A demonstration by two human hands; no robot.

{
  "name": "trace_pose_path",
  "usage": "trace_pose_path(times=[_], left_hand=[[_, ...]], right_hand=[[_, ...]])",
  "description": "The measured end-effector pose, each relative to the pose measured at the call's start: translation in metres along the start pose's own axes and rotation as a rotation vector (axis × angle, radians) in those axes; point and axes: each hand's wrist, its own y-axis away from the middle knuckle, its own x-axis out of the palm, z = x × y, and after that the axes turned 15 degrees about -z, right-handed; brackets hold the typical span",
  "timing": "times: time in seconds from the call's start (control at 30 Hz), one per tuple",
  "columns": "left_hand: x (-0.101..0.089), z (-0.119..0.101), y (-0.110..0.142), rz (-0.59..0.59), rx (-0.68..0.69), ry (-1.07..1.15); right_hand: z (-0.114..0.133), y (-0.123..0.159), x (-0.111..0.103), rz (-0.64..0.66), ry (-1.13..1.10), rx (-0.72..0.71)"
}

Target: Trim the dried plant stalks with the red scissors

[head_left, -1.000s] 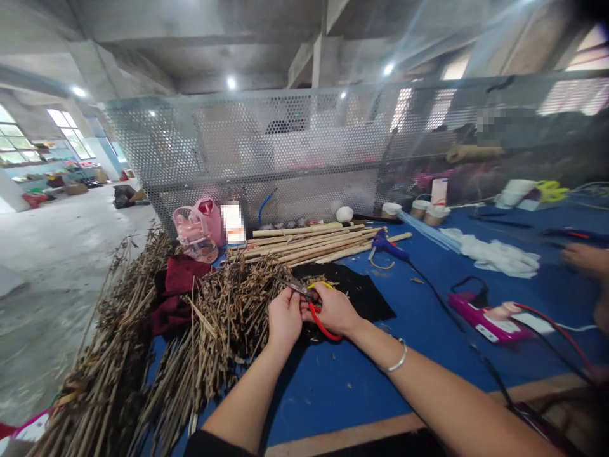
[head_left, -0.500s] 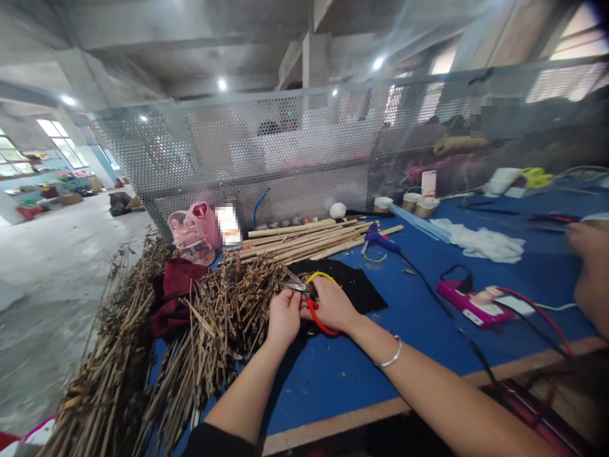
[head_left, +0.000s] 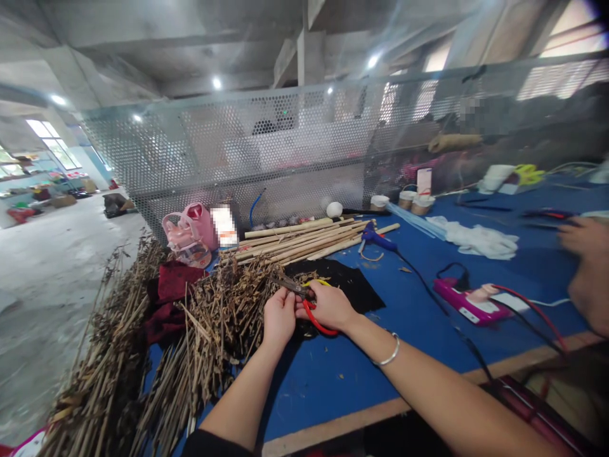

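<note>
My right hand (head_left: 332, 306) grips a pair of scissors with one red and one yellow handle. Their metal blades (head_left: 291, 285) are together and point left, over the dried plants. Close beside them my left hand (head_left: 280, 314) is closed in a pinch, its fingertips just under the blades; what it holds is too small to make out. A large heap of dried brown stems (head_left: 228, 317) lies left of both hands, its twiggy tops reaching up to the scissors. Under and behind the right hand lies a black cloth (head_left: 359, 289).
Pale wooden sticks (head_left: 304, 240) lie behind the hands, near a blue glue gun (head_left: 378, 239). A magenta power strip (head_left: 459, 301), white gloves (head_left: 476, 238) and another person's hand (head_left: 583, 238) are on the right. A pink bag (head_left: 200, 225) stands by the perforated screen (head_left: 228, 152).
The scissor blades, spread apart before, have come together. Both hands stay in nearly the same place, and the view has shifted slightly.
</note>
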Motion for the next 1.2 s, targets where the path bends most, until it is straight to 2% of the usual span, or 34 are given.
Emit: trace_pose_path(times=[0.23, 0.47, 0.57, 0.67, 0.73, 0.83, 0.9, 1.0, 1.2], left_hand=[[-0.001, 0.000, 0.000, -0.022, 0.010, -0.074], [0.001, 0.004, -0.001, 0.008, -0.101, -0.065], [0.001, 0.007, -0.002, 0.012, -0.107, -0.082], [-0.001, 0.007, -0.003, 0.014, -0.051, -0.154], [-0.003, 0.004, -0.002, 0.019, 0.035, -0.227], [-0.006, -0.001, 0.000, 0.012, 0.161, -0.316], [-0.006, -0.004, 0.000, 0.011, 0.185, -0.309], [-0.006, -0.003, -0.001, 0.023, 0.147, -0.211], [-0.005, 0.005, -0.006, 0.038, -0.020, -0.062]], right_hand=[[-0.001, 0.000, -0.007, 0.040, 0.012, 0.018], [0.000, 0.001, -0.008, 0.078, 0.019, 0.054], [0.002, 0.003, -0.009, 0.098, 0.031, 0.071], [0.003, 0.004, -0.010, 0.100, 0.047, 0.067], [0.004, 0.005, -0.011, 0.080, 0.057, 0.055], [0.005, 0.005, -0.014, 0.014, 0.051, -0.011], [0.007, 0.003, -0.015, -0.019, 0.040, -0.056], [0.008, -0.003, -0.018, 0.013, 0.019, -0.070], [0.010, -0.011, -0.020, 0.108, 0.041, -0.026]])
